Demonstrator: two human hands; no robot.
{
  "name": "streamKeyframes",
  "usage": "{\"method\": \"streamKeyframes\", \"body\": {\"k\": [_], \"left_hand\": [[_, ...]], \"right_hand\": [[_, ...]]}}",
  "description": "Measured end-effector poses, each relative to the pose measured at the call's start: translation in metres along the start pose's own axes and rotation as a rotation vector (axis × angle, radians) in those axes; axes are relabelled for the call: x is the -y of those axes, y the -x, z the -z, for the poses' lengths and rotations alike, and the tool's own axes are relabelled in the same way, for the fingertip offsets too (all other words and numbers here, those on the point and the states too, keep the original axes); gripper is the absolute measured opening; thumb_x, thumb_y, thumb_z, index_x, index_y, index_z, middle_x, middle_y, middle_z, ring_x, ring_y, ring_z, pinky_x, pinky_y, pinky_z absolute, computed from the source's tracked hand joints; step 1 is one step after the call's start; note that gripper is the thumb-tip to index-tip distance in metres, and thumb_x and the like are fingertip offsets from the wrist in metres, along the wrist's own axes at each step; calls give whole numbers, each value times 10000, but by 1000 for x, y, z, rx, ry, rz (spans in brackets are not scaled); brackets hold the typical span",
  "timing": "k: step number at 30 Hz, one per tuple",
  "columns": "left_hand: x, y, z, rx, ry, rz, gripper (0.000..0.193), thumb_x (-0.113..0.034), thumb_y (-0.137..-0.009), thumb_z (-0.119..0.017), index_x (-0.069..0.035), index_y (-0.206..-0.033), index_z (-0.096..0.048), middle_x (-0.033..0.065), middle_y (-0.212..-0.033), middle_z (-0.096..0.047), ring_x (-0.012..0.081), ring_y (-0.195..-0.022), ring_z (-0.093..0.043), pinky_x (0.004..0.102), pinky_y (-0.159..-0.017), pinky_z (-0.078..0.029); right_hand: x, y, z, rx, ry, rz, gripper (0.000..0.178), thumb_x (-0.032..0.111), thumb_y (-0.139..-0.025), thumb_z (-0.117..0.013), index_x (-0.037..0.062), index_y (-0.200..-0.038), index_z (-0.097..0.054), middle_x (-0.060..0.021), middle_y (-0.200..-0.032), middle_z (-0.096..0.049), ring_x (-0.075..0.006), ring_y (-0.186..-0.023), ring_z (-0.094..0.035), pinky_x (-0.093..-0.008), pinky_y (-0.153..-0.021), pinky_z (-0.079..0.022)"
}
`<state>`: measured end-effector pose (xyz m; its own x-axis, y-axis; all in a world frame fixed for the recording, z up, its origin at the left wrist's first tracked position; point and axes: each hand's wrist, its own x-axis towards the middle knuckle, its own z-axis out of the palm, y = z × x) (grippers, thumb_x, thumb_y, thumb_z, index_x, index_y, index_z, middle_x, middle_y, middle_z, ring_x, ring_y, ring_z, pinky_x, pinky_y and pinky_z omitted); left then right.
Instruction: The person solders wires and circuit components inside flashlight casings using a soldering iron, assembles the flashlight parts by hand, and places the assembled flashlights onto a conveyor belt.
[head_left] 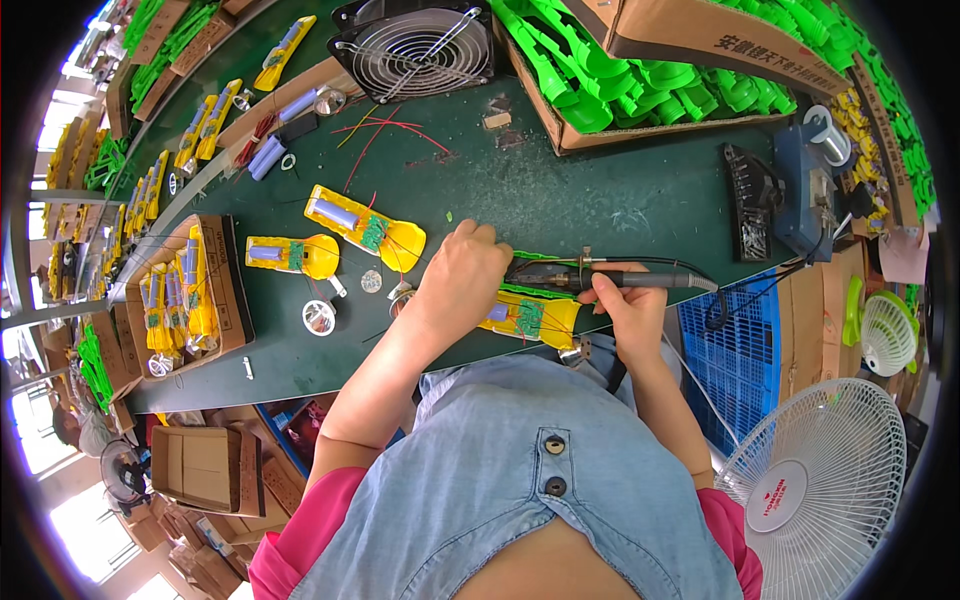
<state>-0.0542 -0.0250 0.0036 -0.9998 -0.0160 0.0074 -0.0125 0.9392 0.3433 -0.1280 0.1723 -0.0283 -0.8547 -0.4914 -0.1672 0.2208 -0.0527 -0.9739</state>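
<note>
My right hand grips a soldering iron by its dark handle, its cable trailing right. The iron's front end points left toward my left hand. That hand's fingers are curled closed at the left end of a green plastic shell; what they pinch is hidden. Just below the iron lies a yellow plastic housing with a green circuit board and a battery cell partly under my left hand. Left of that hand rest two more yellow housings, one larger and one smaller, each with a cell and board.
A box of yellow housings stands left. At the back are a metal-grilled fan and boxes of green shells. A solder spool and a blue-grey unit stand right. A reflector cup lies near the front edge.
</note>
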Motion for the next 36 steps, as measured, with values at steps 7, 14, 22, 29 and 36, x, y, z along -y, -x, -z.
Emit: {"method": "streamKeyframes", "body": {"k": [7, 14, 22, 29, 36], "left_hand": [[-1, -1, 0, 15, -15, 1, 79, 2, -652, -545, -27, -681, -612, 103, -717, -536, 255, -774, -510, 333, -683, -437], [-7, 1, 4, -12, -59, 9, 75, -7, -646, -552, -27, -686, -612, 105, -724, -538, 257, -776, -509, 337, -681, -440], [-11, 1, 6, 7, -131, 24, 91, -11, -642, -547, -31, -694, -619, 108, -726, -527, 255, -780, -508, 339, -686, -442], [-11, 1, 4, -5, -164, 22, 91, -18, -643, -546, -36, -690, -622, 109, -718, -520, 257, -769, -505, 340, -680, -441], [-12, 2, 9, 21, -219, 16, 79, -40, -624, -573, -45, -686, -623, 96, -740, -513, 248, -768, -494, 331, -665, -425]], "right_hand": [[3, 5, 5, -79, -106, 30, 151, 19, -800, -592, -46, -934, -562, -113, -815, -622, -152, -659, -628, -206, -500, -459], [16, 28, 23, -81, 447, 382, 241, 10, -787, -581, -41, -1021, -551, -122, -861, -631, -207, -764, -639, -346, -764, -496], [13, 18, 35, -16, 722, 451, 397, 92, -671, -692, 56, -1053, -590, -86, -1103, -531, -269, -1127, -469, -475, -1025, -251], [14, 14, 38, 74, 761, 456, 549, 83, -683, -695, 61, -1165, -433, -41, -1098, -589, -219, -1082, -518, -475, -1041, -227], [13, 13, 41, 80, 741, 469, 593, 76, -695, -687, 64, -1189, -361, -33, -1070, -616, -203, -1054, -544, -470, -1045, -219]]}}
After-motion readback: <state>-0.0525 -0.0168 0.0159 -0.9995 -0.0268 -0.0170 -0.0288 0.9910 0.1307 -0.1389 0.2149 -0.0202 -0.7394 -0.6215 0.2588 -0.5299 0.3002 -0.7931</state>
